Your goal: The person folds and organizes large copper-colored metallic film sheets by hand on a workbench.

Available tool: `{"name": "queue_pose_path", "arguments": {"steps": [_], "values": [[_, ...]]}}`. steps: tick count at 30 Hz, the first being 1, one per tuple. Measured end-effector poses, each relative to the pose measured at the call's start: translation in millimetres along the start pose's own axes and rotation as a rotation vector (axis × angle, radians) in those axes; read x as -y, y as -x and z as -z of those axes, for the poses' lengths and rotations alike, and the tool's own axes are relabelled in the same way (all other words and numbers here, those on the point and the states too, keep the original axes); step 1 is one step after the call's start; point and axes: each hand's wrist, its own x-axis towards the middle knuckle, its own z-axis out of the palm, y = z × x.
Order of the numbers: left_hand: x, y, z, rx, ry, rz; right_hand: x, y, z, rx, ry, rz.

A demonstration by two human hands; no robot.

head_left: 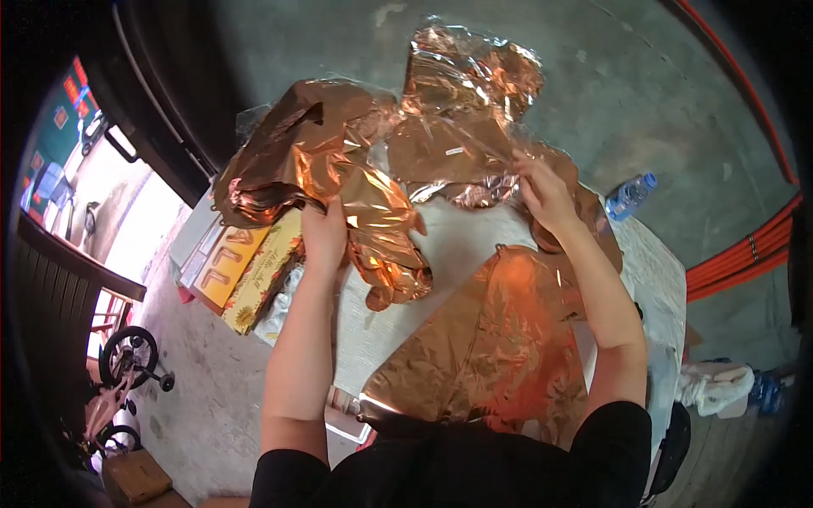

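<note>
Ahead, copper foil [474, 76] inside clear plastic packaging [495, 41].

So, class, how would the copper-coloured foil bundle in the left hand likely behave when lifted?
The foil bundle would probably flop: it droops and folds beyond the left hand. It is likely light for its spread, since the layers look thin. Its glossy surface may prove slippery, and wrinkles suggest it creases easily.

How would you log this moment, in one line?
left grip: holding copper foil bundle | right grip: at edge of labelled foil | bottle: farther right
</note>
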Motion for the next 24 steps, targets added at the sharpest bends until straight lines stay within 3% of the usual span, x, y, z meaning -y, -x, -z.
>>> {"name": "queue_pose_path", "arguments": {"steps": [1, 3, 6, 11, 14, 17, 20, 22, 23, 24], "values": [[1.3, -1.3, 1.3, 0.023, 0.02, 0.045, -4.4, 15.7, 4.7, -0.001, 0.008, -0.015], [-0.1, -1.4, 1.7, 0.027, 0.009, 0.055, -9.5, 41.0, 13.5, 0.224, 0.048, -0.118], [-5.6, -1.3, 3.6, 0.056, -0.056, 0.07, -6.8, 57.8, 17.4, 0.314, 0.105, -0.127], [1.5, -1.1, 2.0, 0.004, -0.019, 0.041, -1.1, 65.7, 15.9, 0.317, 0.174, -0.166], [6.3, -3.3, 3.3, -0.001, -0.011, 0.006, -1.7, 64.5, 16.1, 0.303, 0.182, -0.089], [2.8, -1.9, 2.8, 0.012, -0.007, 0.008, 4.3, 59.0, 18.0, 0.213, 0.236, -0.009], [1.2, -2.6, 4.8, 0.029, -0.037, 0.063, 6.7, 50.8, 15.1, 0.146, 0.213, -0.132], [-1.9, -1.8, 5.1, 0.044, -0.058, 0.102, 4.5, 41.7, 11.3, -0.153, 0.29, -0.152], [-4.8, -0.4, 4.5, 0.042, -0.041, 0.088, -6.5, 41.6, 5.5, -0.152, 0.291, -0.154], [-6.8, 0.5, 3.3, 0.041, -0.023, 0.073, -24.4, 44.1, -5.3, -0.123, 0.122, -0.362]]}}
